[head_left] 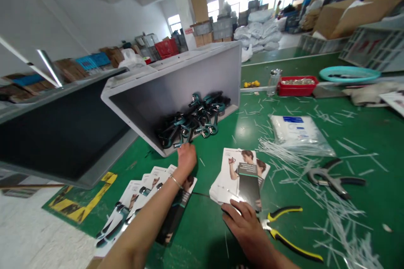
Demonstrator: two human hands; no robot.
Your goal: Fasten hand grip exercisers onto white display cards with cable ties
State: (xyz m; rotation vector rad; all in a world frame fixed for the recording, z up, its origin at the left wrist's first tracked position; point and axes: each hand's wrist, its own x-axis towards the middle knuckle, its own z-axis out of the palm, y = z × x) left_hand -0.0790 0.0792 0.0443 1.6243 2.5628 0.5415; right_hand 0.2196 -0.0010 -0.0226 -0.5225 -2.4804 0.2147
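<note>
My left hand [187,159] reaches to the lower front edge of a tilted grey bin [176,75]. Its fingers are mostly hidden at a dark and teal tool with a ring end, one of several in a pile [202,113] inside the bin. My right hand [241,220] rests with spread fingers on the near edge of a stack of printed cards [230,172]. Below my left forearm lie more cards [154,176] in a fanned row, some with teal and black tools on them.
Yellow-handled pliers [274,232] lie beside my right hand. Grey-black pliers [328,178], scattered white ties [280,153] and a plastic bag [296,132] are on the right. Farther back stand a red tray [298,89], a glass jar [274,82] and a turquoise dish [350,74].
</note>
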